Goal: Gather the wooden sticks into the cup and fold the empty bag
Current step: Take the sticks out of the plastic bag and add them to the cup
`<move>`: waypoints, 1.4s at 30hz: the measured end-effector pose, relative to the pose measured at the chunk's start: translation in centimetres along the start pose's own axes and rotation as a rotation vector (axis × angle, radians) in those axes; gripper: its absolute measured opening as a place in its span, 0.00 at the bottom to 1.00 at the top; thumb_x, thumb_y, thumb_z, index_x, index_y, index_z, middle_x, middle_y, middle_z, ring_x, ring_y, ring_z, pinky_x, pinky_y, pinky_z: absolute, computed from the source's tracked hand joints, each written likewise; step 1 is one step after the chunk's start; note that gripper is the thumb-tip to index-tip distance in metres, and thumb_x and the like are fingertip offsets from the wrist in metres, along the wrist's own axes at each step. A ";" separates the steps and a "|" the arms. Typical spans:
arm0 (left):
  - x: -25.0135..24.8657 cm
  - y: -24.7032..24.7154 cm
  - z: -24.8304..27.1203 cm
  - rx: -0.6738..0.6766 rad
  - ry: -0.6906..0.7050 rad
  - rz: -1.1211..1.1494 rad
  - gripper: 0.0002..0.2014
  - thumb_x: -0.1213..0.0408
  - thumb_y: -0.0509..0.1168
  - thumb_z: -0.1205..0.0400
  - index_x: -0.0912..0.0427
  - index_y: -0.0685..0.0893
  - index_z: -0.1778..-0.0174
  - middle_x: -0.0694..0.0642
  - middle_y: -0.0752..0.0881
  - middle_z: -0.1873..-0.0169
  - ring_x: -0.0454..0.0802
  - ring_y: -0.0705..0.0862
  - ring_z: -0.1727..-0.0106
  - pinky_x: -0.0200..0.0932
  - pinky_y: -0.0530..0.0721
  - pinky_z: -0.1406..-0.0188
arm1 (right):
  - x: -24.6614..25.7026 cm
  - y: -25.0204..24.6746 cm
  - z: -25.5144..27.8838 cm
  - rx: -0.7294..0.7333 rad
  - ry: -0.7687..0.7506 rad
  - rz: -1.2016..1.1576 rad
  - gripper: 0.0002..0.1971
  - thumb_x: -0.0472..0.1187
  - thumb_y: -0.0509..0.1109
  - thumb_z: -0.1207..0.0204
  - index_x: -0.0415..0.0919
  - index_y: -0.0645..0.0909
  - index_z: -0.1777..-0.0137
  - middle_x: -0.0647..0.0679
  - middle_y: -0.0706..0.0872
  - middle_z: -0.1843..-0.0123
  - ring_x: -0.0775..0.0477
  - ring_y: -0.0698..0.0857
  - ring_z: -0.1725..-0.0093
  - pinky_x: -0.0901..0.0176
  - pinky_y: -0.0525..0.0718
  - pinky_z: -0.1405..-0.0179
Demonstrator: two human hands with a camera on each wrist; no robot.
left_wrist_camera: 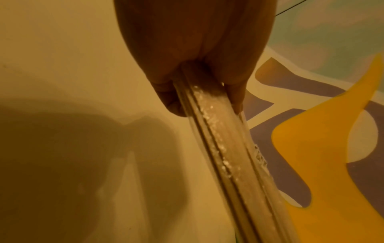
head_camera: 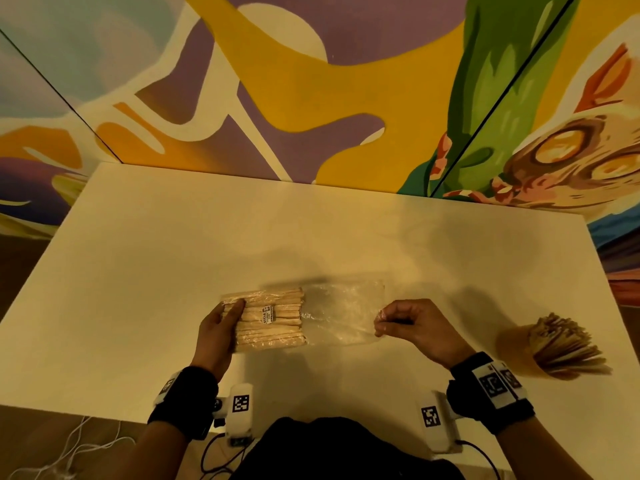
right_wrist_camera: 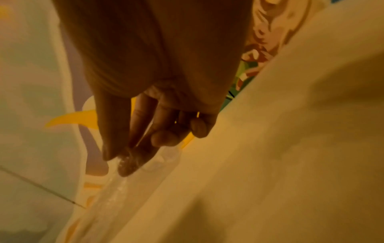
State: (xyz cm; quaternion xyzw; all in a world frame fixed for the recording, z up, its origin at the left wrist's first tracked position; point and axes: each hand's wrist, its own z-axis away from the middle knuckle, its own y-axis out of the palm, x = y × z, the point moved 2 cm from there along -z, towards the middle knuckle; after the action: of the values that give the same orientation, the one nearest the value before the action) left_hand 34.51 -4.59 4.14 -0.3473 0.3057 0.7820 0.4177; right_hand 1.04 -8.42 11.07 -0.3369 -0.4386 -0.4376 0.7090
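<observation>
A clear plastic bag lies across the middle of the white table. Its left half is packed with flat wooden sticks under a small label. My left hand grips the stick-filled end, thumb on top; the left wrist view shows the wrapped sticks pinched between thumb and fingers. My right hand pinches the empty right edge of the bag between thumb and fingertips. At the right a cup full of wooden sticks stands, apart from both hands.
A painted mural wall rises behind the table's far edge. Cables trail on the floor at the near left. Bare tabletop lies left of and beyond the bag.
</observation>
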 end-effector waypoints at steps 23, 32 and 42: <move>-0.1 0.6 0.6 0.062 -0.027 0.011 0.08 0.64 0.62 0.14 0.62 0.84 0.45 0.58 0.92 0.57 0.49 0.91 0.61 0.41 0.89 0.65 | 1.9 -1.6 1.2 -0.008 -0.075 0.175 0.09 0.35 0.71 0.21 0.39 0.90 0.61 0.45 0.93 0.58 0.52 0.89 0.54 0.68 0.80 0.48; -0.3 1.3 0.7 0.080 -0.003 0.007 0.08 0.64 0.61 0.14 0.62 0.84 0.47 0.57 0.92 0.59 0.50 0.90 0.61 0.42 0.89 0.64 | 2.6 -0.8 -0.3 -0.250 -0.098 -0.001 0.13 0.19 0.65 0.27 0.32 0.89 0.56 0.41 0.93 0.57 0.43 0.91 0.59 0.60 0.83 0.58; -0.4 0.6 0.9 0.042 0.047 -0.069 0.06 0.62 0.65 0.16 0.60 0.85 0.48 0.57 0.91 0.60 0.51 0.90 0.63 0.44 0.89 0.65 | 3.1 0.9 -0.8 -0.224 0.089 -0.065 0.15 0.36 0.69 0.19 0.23 0.86 0.62 0.30 0.88 0.66 0.33 0.89 0.70 0.53 0.83 0.76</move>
State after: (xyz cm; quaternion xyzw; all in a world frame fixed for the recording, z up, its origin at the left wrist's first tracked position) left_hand 33.93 -4.37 5.07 -0.3670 0.3198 0.7522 0.4442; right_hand 2.85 -9.76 13.56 -0.3798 -0.3656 -0.5210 0.6713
